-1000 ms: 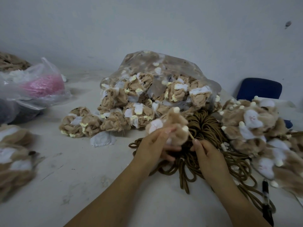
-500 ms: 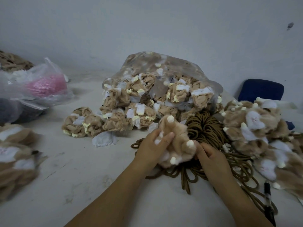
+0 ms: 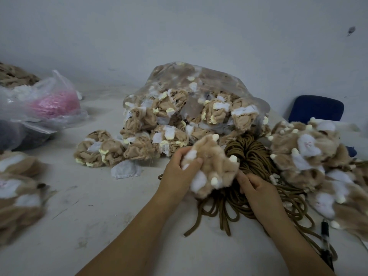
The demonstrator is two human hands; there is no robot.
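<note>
A tan plush toy skin (image 3: 211, 166) with white patches and small cream nubs is held just above the table, over a bundle of brown cord (image 3: 249, 156). My left hand (image 3: 179, 172) grips its left side, the thumb pressed into the fur. My right hand (image 3: 256, 188) holds the skin's lower right edge with curled fingers; its fingertips are hidden under the fur.
Behind stands a clear plastic bag (image 3: 199, 100) full of inside-out skins, with several spilled at its left (image 3: 99, 150). Finished plush skins pile at the right (image 3: 310, 162) and left edge (image 3: 18, 192). A bag with pink material (image 3: 51, 104), a black pen (image 3: 325, 236), a blue chair (image 3: 316, 108).
The plush skin has been turned and spread wider between both hands. My right hand dropped from the skin's upper right to its lower right edge.
</note>
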